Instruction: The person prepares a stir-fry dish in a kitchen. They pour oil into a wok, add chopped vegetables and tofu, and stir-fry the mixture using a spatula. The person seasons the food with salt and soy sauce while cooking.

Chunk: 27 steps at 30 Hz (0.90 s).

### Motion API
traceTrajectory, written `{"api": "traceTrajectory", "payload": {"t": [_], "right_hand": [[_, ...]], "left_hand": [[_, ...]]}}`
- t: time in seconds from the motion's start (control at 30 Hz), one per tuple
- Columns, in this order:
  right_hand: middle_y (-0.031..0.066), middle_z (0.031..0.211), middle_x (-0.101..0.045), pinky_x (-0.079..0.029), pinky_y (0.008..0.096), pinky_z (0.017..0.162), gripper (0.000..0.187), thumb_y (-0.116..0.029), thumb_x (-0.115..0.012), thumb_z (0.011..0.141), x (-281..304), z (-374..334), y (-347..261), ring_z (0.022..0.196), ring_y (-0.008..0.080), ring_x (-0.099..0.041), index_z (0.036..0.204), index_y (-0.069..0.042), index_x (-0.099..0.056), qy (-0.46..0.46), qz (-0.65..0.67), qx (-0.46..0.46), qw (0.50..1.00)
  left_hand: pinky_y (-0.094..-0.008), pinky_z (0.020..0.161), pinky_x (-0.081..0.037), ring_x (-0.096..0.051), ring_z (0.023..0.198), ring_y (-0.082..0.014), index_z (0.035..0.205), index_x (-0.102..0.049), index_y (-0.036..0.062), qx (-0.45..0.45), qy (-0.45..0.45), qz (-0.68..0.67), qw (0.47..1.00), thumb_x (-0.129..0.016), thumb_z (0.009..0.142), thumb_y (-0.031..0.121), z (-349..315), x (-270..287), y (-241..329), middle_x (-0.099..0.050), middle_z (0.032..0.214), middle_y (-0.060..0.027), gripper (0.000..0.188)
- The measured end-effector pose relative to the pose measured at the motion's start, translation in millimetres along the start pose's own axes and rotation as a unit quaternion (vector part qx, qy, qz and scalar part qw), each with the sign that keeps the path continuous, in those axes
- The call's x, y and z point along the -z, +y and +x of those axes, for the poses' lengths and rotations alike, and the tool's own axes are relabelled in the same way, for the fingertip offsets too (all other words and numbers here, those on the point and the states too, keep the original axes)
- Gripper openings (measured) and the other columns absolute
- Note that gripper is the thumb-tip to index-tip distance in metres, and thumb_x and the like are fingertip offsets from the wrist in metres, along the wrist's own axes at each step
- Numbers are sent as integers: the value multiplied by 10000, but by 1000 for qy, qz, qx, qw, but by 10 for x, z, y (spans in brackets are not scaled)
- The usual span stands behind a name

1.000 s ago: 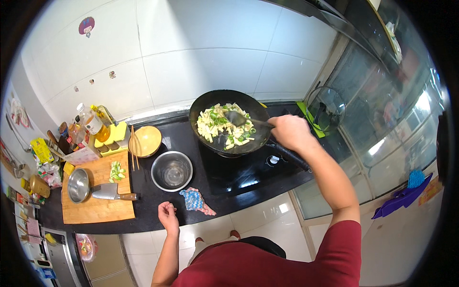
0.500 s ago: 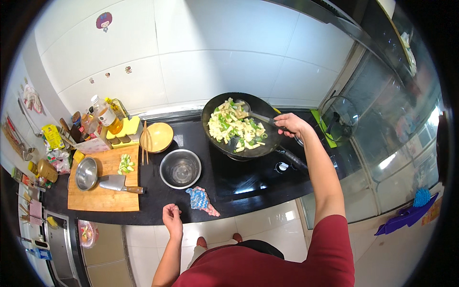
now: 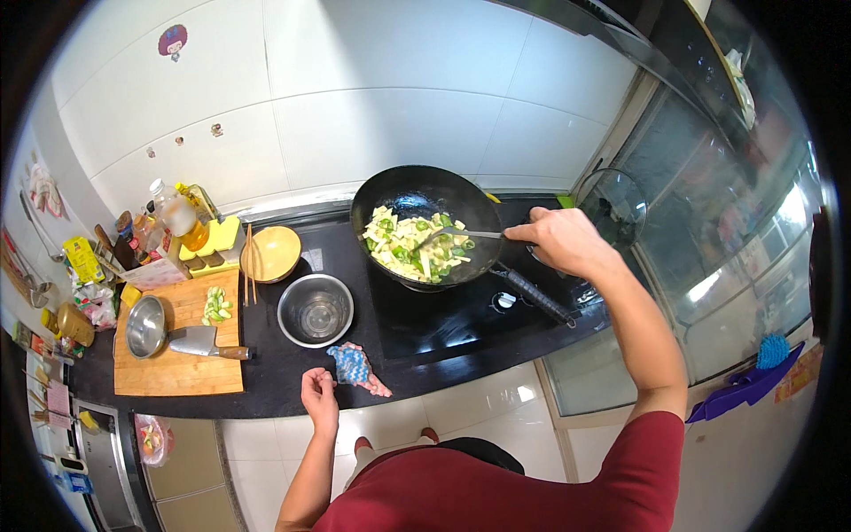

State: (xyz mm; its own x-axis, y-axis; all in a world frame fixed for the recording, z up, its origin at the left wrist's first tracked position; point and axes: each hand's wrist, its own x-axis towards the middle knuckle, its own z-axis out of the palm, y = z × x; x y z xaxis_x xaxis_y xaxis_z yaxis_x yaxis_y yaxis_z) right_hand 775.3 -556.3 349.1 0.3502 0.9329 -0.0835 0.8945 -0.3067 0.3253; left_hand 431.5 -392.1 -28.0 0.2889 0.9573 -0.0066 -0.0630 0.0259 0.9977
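A: Take the wok point(image 3: 425, 182) as the centre of the clock. Where is the work?

B: Inside it, on the black cooktop point(image 3: 425, 324). Pale chopped food point(image 3: 406, 238), mixed with green slices, lies mostly low in the wok, from about nine o'clock round through six to four; the metal is bare and dark up at twelve.

A: And the hands?

B: The right hand point(image 3: 572, 241) is out at three o'clock, its fingers closed around the end of a stirring tool point(image 3: 479, 234) whose head is buried in the food. The left hand point(image 3: 321, 390) is down at seven, near the edge of the counter point(image 3: 270, 372), fingers loosely curled, just beside a blue-and-white cloth point(image 3: 349, 364) (whether anything small is tucked inside, I can't tell).

A: Which step would you call this?

B: Turning the food over, I'd judge, since the tool sits well in among the pieces.

A: What would the next stroke call for?

B: A low scoop under the heap, I think, lifting toward twelve and sparing the near rim. The wok's handle point(image 3: 539, 299) points to four with no hand on it, so a hard shove might swing everything round.
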Motion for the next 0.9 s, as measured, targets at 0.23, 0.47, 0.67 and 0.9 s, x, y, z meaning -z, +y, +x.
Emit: {"api": "traceTrajectory", "payload": {"t": [0.23,0.47,0.67,0.9], "right_hand": [[133,930,-682,-564,401,704,346,-109,-576,829,48,-271,-78,832,293,-699,1100,-250,-740,-9,-41,38,998],[164,987,-701,-563,446,784,316,-133,-586,841,-560,253,-126,921,324,-698,1119,-205,-720,37,65,-78,994],[158,1005,-721,-548,435,846,340,-212,-679,798,-647,391,638,949,319,-693,1127,-139,-721,-12,228,-160,960],[67,663,-646,-335,261,374,346,-154,-654,884,-1144,1025,874,425,98,-487,1217,-61,-654,-104,517,-258,810]], "left_hand": [[-209,618,-430,-547,697,-63,1010,-568,48,-9,-17,-5,1000,-592,956,80,-70,-107,-40,-588,845,4,67],[-214,626,-442,-556,702,-69,1013,-571,48,-2,-11,-13,1000,-597,952,80,-108,-87,20,-590,846,4,74],[-206,609,-434,-560,690,-68,1005,-577,56,0,36,9,999,-608,939,77,-166,97,-6,-592,841,8,76],[-210,633,-446,-549,708,-71,1015,-569,61,6,51,3,999,-604,949,87,-320,298,-101,-585,863,9,79]]}}
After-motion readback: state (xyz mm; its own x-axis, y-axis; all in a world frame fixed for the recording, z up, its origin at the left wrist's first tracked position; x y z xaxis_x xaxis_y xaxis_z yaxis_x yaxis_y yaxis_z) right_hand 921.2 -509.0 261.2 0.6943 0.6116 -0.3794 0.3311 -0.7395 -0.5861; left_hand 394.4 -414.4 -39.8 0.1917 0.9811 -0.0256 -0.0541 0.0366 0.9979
